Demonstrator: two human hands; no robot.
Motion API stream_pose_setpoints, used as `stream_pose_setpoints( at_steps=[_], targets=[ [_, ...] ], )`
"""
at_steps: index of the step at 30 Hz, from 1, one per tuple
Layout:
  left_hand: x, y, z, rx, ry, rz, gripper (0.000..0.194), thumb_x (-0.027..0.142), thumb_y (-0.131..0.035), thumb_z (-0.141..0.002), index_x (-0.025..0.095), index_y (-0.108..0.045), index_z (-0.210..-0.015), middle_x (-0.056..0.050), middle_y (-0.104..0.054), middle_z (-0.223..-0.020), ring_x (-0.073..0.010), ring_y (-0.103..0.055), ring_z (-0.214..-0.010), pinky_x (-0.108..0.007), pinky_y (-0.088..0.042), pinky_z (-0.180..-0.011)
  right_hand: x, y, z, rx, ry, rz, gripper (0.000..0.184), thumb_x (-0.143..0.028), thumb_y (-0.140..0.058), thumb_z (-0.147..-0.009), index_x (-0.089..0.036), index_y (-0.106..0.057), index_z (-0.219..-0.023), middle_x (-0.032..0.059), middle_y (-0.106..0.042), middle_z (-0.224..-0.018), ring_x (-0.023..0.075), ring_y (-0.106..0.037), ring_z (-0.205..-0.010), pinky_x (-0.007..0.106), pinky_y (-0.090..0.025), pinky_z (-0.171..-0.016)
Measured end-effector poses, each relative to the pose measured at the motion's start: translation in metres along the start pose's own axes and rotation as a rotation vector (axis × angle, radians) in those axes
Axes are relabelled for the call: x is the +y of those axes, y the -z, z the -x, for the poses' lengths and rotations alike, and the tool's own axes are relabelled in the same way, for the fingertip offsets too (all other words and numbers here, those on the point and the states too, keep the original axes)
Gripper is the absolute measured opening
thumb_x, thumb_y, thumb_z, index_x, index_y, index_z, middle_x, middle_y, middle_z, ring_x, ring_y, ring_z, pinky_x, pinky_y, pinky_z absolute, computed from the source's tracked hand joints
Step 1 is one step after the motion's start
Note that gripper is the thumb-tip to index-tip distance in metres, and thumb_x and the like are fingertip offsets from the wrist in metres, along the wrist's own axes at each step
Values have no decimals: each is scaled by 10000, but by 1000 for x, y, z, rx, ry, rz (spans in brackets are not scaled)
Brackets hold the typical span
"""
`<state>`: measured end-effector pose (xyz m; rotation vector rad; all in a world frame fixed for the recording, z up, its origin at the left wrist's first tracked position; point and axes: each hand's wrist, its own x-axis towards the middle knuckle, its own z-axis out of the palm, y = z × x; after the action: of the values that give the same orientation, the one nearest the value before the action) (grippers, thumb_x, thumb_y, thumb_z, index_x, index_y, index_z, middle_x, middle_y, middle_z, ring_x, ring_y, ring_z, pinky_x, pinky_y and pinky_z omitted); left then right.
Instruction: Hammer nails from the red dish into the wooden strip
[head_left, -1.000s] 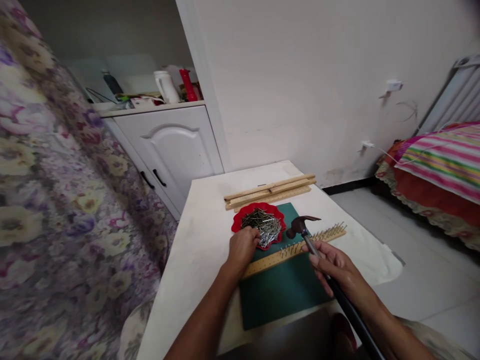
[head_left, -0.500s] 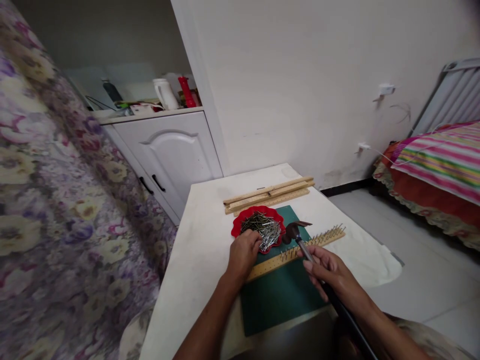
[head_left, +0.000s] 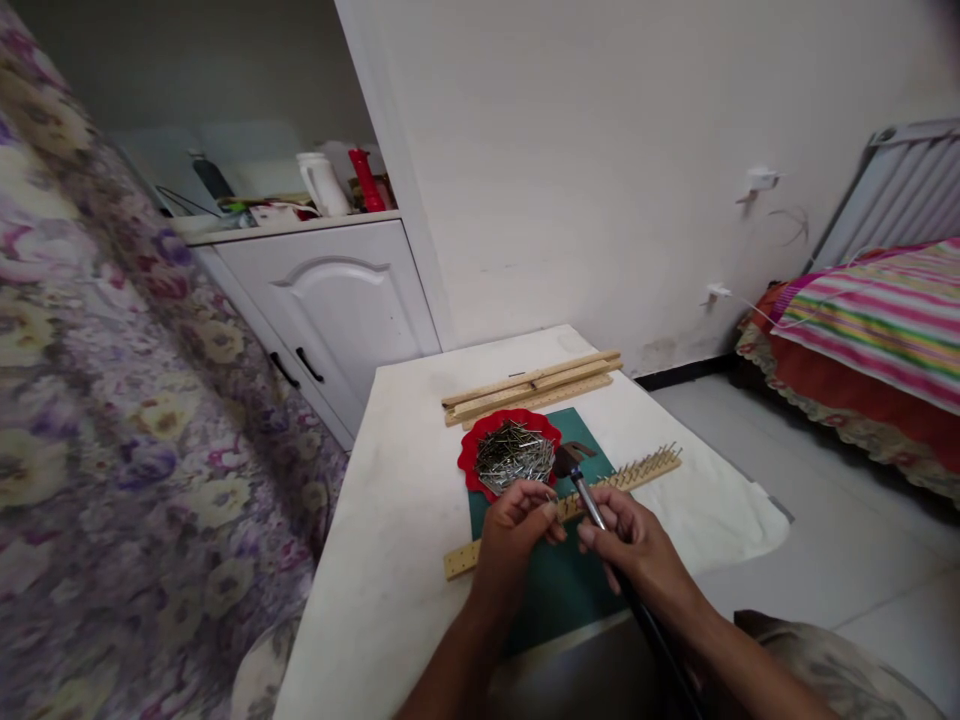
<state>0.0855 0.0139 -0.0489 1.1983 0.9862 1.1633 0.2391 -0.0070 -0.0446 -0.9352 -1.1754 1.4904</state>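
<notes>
My right hand [head_left: 637, 545] is wrapped round a claw hammer [head_left: 592, 507], gripping the shaft close below its head; the black handle runs back under my forearm. Closed in a pinch, my left hand [head_left: 514, 540] holds a nail, mostly hidden by the fingertips, over a wooden strip [head_left: 461, 560]. Upright nails [head_left: 649, 465] stand in several rows along the strip's right part, while small holes show at its left end. Just beyond my left hand is a red scalloped bowl [head_left: 469, 465] full of loose nails [head_left: 514, 455]. Strip and bowl rest on a green mat [head_left: 562, 590].
More wooden strips [head_left: 532, 388] lie at the back of the white table [head_left: 375, 510]. A white cabinet [head_left: 337, 300] and a floral curtain [head_left: 150, 450] are at the left. On the right is a bed with a striped cover [head_left: 885, 310].
My left hand has left the nail bowl and come right and nearer, over the strip, with its fingers pinched. The hammer has shifted slightly left in my right hand.
</notes>
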Motion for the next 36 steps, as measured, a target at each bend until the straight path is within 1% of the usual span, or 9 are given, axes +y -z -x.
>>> stream_pose_setpoints(
  at_steps=[6, 15, 18, 20, 24, 27, 29, 32, 36],
  targets=[
    [5, -8, 5, 21, 1, 96, 144, 238, -620, -722, 149, -548, -808, 21, -614, -568, -96, -564, -518, -201, -416, -534, 0, -3, 1, -6, 16, -31, 271, -347, -663, -726, -186, -538, -904, -32, -594, -672, 78, -466, -447, 129, -343, -293],
    [-3, -5, 9, 16, -4, 161, 140, 254, -615, -729, 160, -527, -784, -11, -649, -722, -122, -604, -612, -252, -473, -619, 0, -1, 0, 9, 7, -1, 289, -377, -661, -732, -178, -535, -901, -43, -581, -650, 59, -429, -384, 143, -338, -297],
    [-4, 1, 13, -9, -12, 49, 130, 254, -630, -719, 161, -544, -750, 0, -629, -695, -118, -587, -609, -240, -459, -613, 0, 1, 1, 23, 1, 30, 250, -322, -648, -740, -196, -509, -905, -67, -555, -627, 48, -370, -361, 145, -326, -302],
    [-3, 4, 18, -29, -47, -144, 110, 264, -619, -736, 164, -574, -728, -3, -613, -663, -126, -573, -625, -235, -445, -611, -1, 2, 3, 34, 8, 72, 217, -281, -628, -745, -209, -496, -902, -73, -535, -629, 56, -359, -383, 145, -316, -311],
    [-1, 4, 29, -69, -260, -614, 114, 239, -543, -800, 203, -643, -758, -36, -639, -782, -157, -574, -755, -272, -444, -716, 0, 2, 7, 44, 66, 229, 120, -185, -581, -757, -208, -510, -851, -62, -503, -630, 89, -429, -504, 168, -338, -429],
    [-3, 1, 35, -53, -371, -824, 173, 227, -499, -827, 226, -666, -783, -54, -628, -854, -174, -569, -825, -291, -444, -753, 3, -1, 9, 37, 104, 338, 103, -159, -573, -755, -206, -528, -836, -58, -505, -617, 110, -455, -551, 197, -355, -504],
    [-5, 1, 37, -31, -375, -876, 190, 231, -488, -834, 225, -667, -772, -57, -614, -847, -169, -567, -803, -280, -448, -726, 4, -1, 10, 33, 123, 351, 92, -177, -582, -757, -206, -538, -832, -50, -524, -629, 122, -472, -571, 209, -371, -532],
    [-10, 6, 32, 5, -329, -814, 167, 227, -486, -832, 215, -647, -787, -40, -618, -819, -153, -576, -765, -257, -452, -709, 3, 1, 9, 39, 119, 295, 73, -232, -573, -785, -210, -545, -849, -39, -555, -657, 123, -483, -561, 204, -372, -508],
    [-22, 15, 13, 184, -176, -670, 112, 278, -535, -794, 198, -614, -786, -2, -636, -735, -141, -586, -668, -237, -454, -627, -3, 8, 10, 88, 64, 209, 131, -302, -570, -797, -224, -544, -899, -43, -544, -648, 103, -444, -474, 168, -319, -375]
  ],
)
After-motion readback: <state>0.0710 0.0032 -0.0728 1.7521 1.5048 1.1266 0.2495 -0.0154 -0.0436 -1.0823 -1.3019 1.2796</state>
